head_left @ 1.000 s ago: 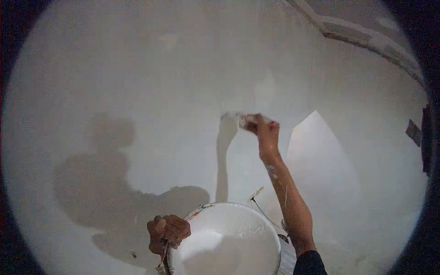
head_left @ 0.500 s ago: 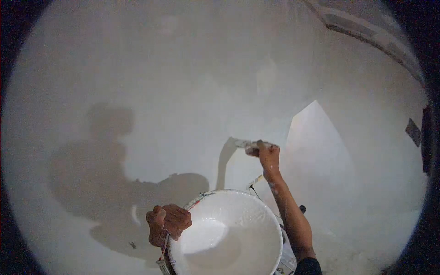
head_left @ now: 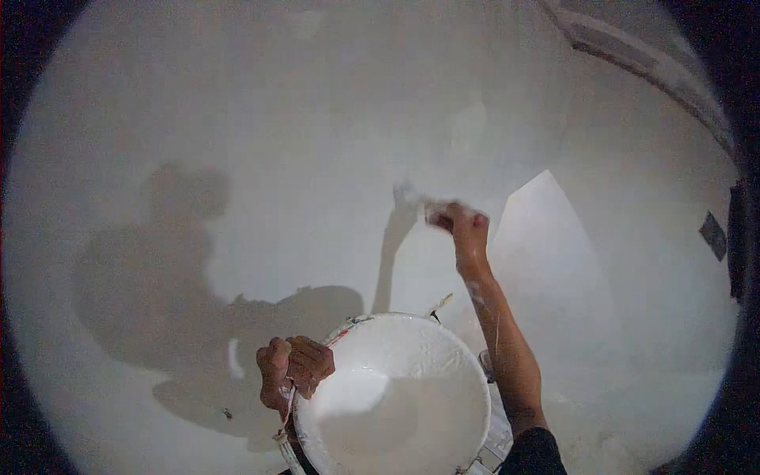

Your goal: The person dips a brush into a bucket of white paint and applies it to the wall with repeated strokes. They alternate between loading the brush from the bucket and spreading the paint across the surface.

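Note:
A round white bucket [head_left: 480,368] of whitish liquid paint stands low in the view, its rim streaked with drips. My left hand [head_left: 294,368] is closed over the left side of that rim. Stretched out above the bucket, my right hand [head_left: 463,222] is wrapped round a paintbrush [head_left: 419,199], whose whitish bristles point left and blur with motion. The bristle end overlaps the pale wall [head_left: 317,158], and its shadow runs down from there. White smears mark my right forearm.
A bright, pointed patch of light [head_left: 546,237] lies on the wall at right. The shadow of a person [head_left: 150,277] covers the left side. A dark square [head_left: 712,235] shows at far right, and a yellowish-tipped stick [head_left: 442,305] pokes up behind the bucket.
My right hand has moved up along the wall with the paintbrush. The bucket and my left hand sit slightly higher in the view.

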`<move>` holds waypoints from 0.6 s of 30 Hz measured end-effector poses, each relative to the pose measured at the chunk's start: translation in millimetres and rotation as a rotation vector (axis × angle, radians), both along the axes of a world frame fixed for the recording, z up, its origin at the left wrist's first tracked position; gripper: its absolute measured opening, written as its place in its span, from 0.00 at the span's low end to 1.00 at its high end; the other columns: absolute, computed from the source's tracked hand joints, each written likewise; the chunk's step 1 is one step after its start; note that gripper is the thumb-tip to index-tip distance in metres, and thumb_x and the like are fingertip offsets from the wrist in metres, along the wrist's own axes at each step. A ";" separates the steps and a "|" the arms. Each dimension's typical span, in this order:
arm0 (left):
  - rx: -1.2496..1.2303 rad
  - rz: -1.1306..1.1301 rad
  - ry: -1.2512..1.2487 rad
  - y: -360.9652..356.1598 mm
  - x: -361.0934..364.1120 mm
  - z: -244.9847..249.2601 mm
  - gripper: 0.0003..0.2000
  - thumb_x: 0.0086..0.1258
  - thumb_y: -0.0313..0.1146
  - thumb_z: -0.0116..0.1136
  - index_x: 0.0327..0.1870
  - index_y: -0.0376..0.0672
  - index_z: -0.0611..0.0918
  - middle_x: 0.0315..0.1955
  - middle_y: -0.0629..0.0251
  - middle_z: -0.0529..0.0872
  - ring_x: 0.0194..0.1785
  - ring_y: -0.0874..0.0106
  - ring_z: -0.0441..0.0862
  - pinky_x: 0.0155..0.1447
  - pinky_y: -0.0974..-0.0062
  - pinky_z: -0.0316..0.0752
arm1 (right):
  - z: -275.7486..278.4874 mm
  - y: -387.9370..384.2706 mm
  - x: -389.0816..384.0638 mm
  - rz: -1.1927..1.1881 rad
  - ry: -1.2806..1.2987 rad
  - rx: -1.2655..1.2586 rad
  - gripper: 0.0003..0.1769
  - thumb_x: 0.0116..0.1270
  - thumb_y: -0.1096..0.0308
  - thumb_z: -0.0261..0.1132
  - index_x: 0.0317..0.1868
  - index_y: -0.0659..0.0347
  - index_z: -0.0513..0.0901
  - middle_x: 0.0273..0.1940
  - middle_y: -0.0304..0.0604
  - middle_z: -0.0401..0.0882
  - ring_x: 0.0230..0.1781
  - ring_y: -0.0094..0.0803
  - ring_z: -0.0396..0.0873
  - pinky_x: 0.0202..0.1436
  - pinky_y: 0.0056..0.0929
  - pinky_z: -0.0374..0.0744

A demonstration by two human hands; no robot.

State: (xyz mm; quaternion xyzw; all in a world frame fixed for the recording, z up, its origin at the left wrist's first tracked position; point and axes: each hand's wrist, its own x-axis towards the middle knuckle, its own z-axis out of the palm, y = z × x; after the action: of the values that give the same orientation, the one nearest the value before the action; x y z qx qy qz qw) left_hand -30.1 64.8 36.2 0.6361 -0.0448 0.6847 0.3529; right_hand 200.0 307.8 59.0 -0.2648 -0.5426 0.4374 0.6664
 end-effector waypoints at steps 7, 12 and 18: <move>-0.155 -0.035 0.035 1.6 -14.0 -25.6 0.24 0.76 0.36 0.41 0.13 0.39 0.69 0.04 0.65 0.67 0.06 0.75 0.56 0.12 0.74 0.54 | 12.1 42.5 -0.4 -0.050 -0.121 -0.048 0.14 0.69 0.66 0.60 0.36 0.72 0.81 0.33 0.49 0.84 0.31 0.35 0.84 0.46 0.34 0.85; -0.247 0.043 -0.065 2.3 -20.1 -25.3 0.24 0.76 0.35 0.40 0.14 0.38 0.71 0.06 0.64 0.69 0.06 0.74 0.57 0.13 0.74 0.56 | 129.8 9.6 -11.4 0.030 0.311 0.209 0.14 0.69 0.65 0.61 0.36 0.71 0.83 0.35 0.48 0.85 0.37 0.34 0.85 0.49 0.36 0.85; -0.101 -0.038 0.066 -3.7 -5.4 5.1 0.25 0.76 0.36 0.40 0.12 0.39 0.70 0.06 0.63 0.70 0.06 0.72 0.57 0.12 0.74 0.56 | 59.7 10.8 -10.0 -0.107 -0.024 -0.010 0.14 0.70 0.67 0.59 0.38 0.73 0.82 0.35 0.49 0.85 0.37 0.35 0.85 0.50 0.37 0.85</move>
State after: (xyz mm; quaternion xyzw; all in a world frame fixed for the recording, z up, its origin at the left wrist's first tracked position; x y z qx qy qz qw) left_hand -35.5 61.1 41.3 0.6387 -0.0103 0.6580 0.3987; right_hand 190.1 318.6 118.6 -0.3021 -0.5334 0.4007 0.6810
